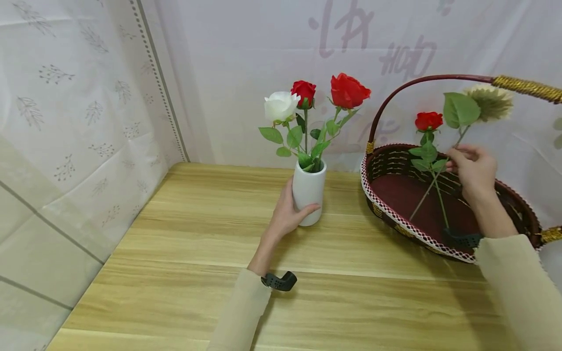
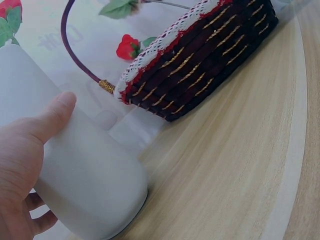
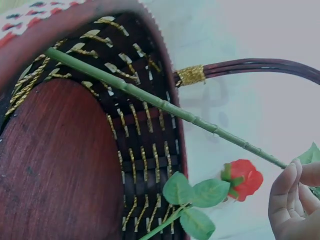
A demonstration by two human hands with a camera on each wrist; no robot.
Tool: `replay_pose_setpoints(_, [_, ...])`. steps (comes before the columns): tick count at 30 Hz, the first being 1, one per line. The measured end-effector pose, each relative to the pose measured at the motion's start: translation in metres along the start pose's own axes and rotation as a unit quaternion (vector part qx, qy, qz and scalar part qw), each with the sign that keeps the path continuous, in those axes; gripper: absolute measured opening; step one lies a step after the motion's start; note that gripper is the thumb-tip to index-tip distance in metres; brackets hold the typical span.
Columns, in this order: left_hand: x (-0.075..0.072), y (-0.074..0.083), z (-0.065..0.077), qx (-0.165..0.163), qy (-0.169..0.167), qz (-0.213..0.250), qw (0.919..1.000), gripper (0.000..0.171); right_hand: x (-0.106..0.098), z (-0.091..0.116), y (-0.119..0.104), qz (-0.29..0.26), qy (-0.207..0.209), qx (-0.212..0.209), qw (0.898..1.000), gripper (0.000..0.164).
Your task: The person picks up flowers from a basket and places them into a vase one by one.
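My left hand (image 1: 286,210) grips a white cylindrical vase (image 1: 311,192) standing on the table. Its thumb lies across the vase front, as the left wrist view also shows. In the vase stand a white rose (image 1: 281,106), a small red rose (image 1: 303,92) and a larger red rose (image 1: 349,91). Over the basket, my right hand (image 1: 477,170) pinches the stem of a cream flower (image 1: 493,103) with a large green leaf. That flower's green stem (image 3: 170,107) slants down across the basket in the right wrist view. Another red rose (image 1: 428,121) leans inside the basket, its stem crossing behind or beside the held one.
The dark woven basket (image 1: 397,187) with white lace trim stands at the right on the wooden table (image 1: 210,234). Its tall arched handle (image 1: 421,84) rises above the rim. A pale printed cloth (image 1: 246,58) hangs behind the table and along its left side.
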State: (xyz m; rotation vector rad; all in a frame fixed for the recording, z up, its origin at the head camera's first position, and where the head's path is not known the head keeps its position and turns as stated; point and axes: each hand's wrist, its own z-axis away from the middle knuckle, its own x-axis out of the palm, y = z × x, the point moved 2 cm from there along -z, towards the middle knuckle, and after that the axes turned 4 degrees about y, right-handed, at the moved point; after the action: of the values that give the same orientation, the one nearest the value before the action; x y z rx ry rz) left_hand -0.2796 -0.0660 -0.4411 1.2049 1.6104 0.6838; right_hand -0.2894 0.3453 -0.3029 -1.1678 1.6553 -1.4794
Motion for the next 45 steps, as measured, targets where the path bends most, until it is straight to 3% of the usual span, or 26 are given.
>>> replay_pose_setpoints(14, [-0.001, -0.001, 0.001, -0.004, 0.002, -0.001, 1.0000, 0.098, 0.000, 0.003, -0.010, -0.092, 0.035, -0.020, 0.995, 0.011])
replay_pose_setpoints(26, [-0.001, -0.003, 0.000, -0.002, 0.003, 0.013, 0.9999, 0.100, 0.013, 0.018, -0.004, -0.180, -0.010, -0.001, 0.984, 0.015])
replay_pose_setpoints(32, [0.000, -0.002, 0.001, 0.002, 0.005, 0.014, 0.9999, 0.101, 0.024, 0.029, -0.001, -0.190, -0.041, 0.006, 0.981, 0.018])
replay_pose_setpoints(45, [0.001, 0.000, 0.000, 0.002, 0.005, 0.011, 0.9999, 0.099, 0.037, 0.049, 0.004, -0.225, -0.061, 0.015, 0.972, 0.018])
